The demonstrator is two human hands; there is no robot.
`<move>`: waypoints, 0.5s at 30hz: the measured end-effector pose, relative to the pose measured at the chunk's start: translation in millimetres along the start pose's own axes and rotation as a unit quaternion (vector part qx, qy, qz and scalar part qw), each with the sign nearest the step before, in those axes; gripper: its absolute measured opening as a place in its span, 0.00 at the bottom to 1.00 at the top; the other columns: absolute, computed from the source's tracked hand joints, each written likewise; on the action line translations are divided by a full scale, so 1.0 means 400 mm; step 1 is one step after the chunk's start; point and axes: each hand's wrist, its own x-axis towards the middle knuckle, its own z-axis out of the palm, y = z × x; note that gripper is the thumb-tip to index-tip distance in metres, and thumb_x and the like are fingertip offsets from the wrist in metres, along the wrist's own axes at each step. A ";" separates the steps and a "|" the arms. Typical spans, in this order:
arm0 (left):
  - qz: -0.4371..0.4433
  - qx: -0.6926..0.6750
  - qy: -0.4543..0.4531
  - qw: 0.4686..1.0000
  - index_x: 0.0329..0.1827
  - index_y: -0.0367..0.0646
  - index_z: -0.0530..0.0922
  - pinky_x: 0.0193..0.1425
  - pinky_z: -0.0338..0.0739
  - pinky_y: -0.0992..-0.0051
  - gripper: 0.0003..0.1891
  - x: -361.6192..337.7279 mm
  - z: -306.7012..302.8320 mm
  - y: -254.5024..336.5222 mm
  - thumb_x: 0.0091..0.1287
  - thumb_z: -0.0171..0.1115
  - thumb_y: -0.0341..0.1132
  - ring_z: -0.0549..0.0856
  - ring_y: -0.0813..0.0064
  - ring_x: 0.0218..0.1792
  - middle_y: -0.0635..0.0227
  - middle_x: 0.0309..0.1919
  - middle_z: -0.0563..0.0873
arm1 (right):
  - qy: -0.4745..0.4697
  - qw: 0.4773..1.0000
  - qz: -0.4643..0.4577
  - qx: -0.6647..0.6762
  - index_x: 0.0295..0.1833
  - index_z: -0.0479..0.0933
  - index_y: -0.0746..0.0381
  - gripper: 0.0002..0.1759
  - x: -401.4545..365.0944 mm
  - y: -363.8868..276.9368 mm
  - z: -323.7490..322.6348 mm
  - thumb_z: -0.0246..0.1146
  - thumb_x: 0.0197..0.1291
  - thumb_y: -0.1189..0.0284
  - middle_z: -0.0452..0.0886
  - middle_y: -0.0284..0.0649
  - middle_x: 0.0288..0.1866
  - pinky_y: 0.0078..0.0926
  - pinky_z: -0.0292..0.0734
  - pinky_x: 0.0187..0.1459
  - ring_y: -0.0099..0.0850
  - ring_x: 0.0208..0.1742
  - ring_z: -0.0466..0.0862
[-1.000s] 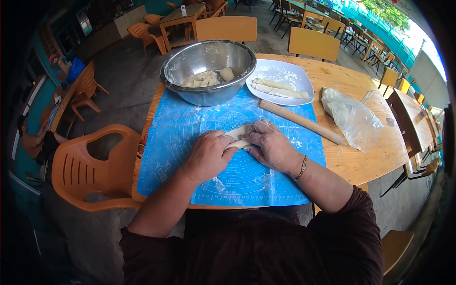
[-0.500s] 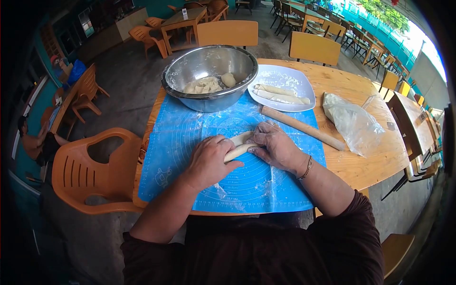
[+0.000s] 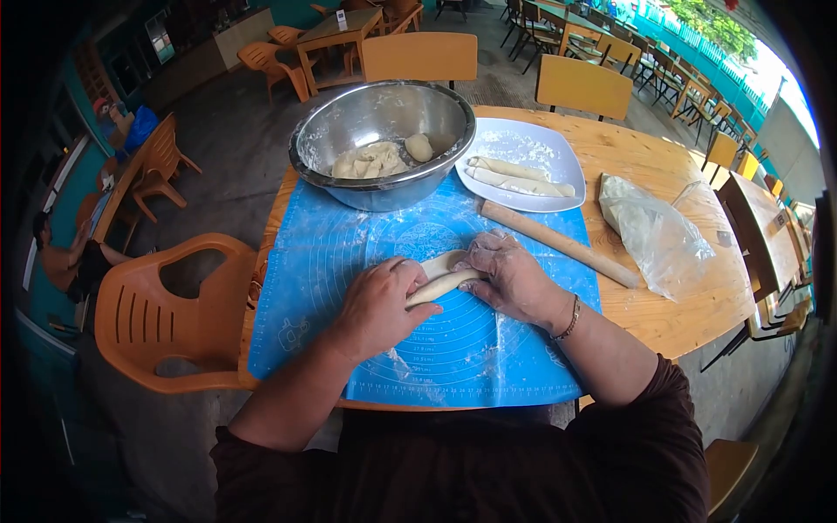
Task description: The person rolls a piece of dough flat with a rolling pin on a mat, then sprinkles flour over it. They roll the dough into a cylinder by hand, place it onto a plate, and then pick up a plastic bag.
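Between my hands, a flat strip of dough (image 3: 443, 285) is partly rolled, its near edge a thick fold and its far edge still flat. My left hand (image 3: 384, 301) grips the left end, thumb along the near side. On the right end, my floury right hand (image 3: 506, 272) closes its fingers and thumb round the dough. Below lies a blue silicone pastry mat (image 3: 436, 349) dusted with flour and printed with circles. A wooden rolling pin (image 3: 558, 244) rests slantwise beyond my right hand, partly off the mat.
A steel bowl (image 3: 392, 193) holding dough pieces stands at the back left. Beside it, a white plate (image 3: 523, 138) carries rolled dough. A clear plastic bag (image 3: 658, 240) of pale contents lies to the right. An orange chair (image 3: 174, 305) stands left; a seated person (image 3: 70, 257) is farther off.
The view has shifted slightly, with the mat and tabletop lower in the picture. Both hands keep their hold on the dough, and its near fold looks slightly fuller.
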 end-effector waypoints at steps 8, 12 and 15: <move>0.014 0.003 0.002 1.000 0.38 0.36 0.86 0.38 0.80 0.63 0.12 -0.002 0.007 -0.022 0.58 0.78 0.35 0.86 0.60 0.33 0.59 0.34 0.86 | 0.013 1.000 0.017 0.021 0.49 0.85 0.60 0.16 0.001 -0.012 0.002 0.74 0.52 0.74 0.80 0.42 0.45 0.40 0.74 0.59 0.44 0.51 0.79; 0.020 0.008 0.001 1.000 0.38 0.37 0.86 0.38 0.80 0.63 0.13 0.004 -0.002 -0.010 0.57 0.78 0.35 0.86 0.60 0.33 0.59 0.34 0.86 | 0.016 0.999 0.019 0.021 0.49 0.85 0.59 0.16 0.004 -0.005 -0.001 0.75 0.52 0.73 0.80 0.41 0.44 0.40 0.73 0.59 0.43 0.51 0.79; 0.002 0.027 0.027 0.999 0.38 0.37 0.86 0.39 0.81 0.63 0.13 -0.004 -0.009 0.001 0.57 0.79 0.35 0.87 0.60 0.34 0.60 0.34 0.86 | -0.009 1.000 0.014 0.017 0.49 0.85 0.59 0.17 0.003 0.008 0.000 0.75 0.52 0.73 0.80 0.41 0.44 0.40 0.73 0.59 0.42 0.51 0.80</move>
